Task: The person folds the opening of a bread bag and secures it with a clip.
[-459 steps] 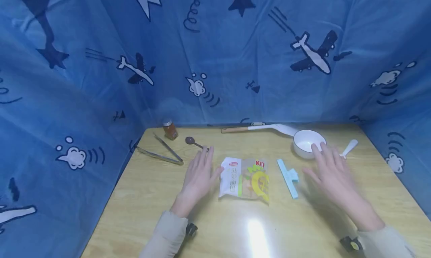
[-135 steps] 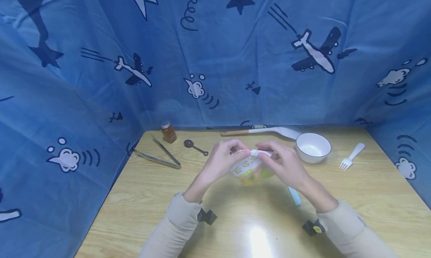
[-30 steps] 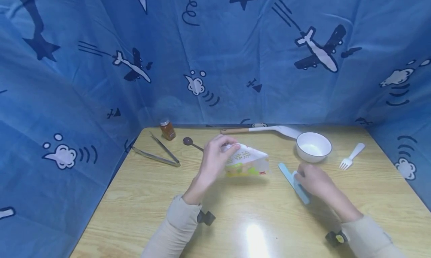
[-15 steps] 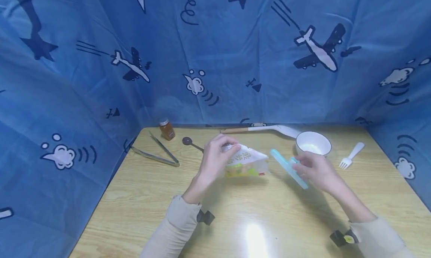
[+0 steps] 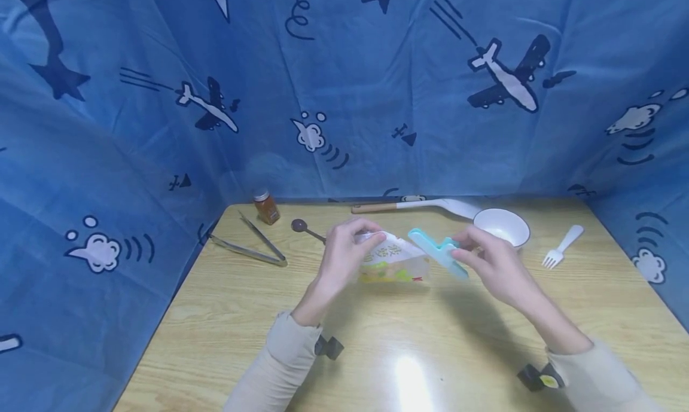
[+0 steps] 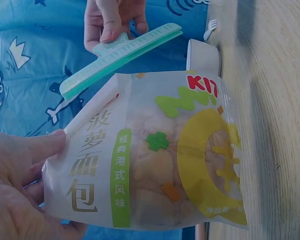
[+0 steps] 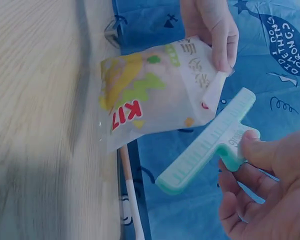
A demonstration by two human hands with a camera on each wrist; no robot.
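A plastic bag of bread with white, green and yellow print hangs just above the table. My left hand pinches its top edge, which looks folded over in the right wrist view. To the right of the bag, my right hand holds a light turquoise bag clip by its handle, thumb on one side and fingers on the other. The clip's long bar slants close to the bag's folded edge, with a small gap visible between them in the right wrist view.
A white bowl stands just behind my right hand, with a white fork to its right. At the back lies a spatula. On the left are metal tongs, a spice jar and a dark measuring spoon.
My right hand has lifted the bag clip off the table and brought it left, up beside the bag. My left hand has kept its grip on the bag, nearly still over the last second.
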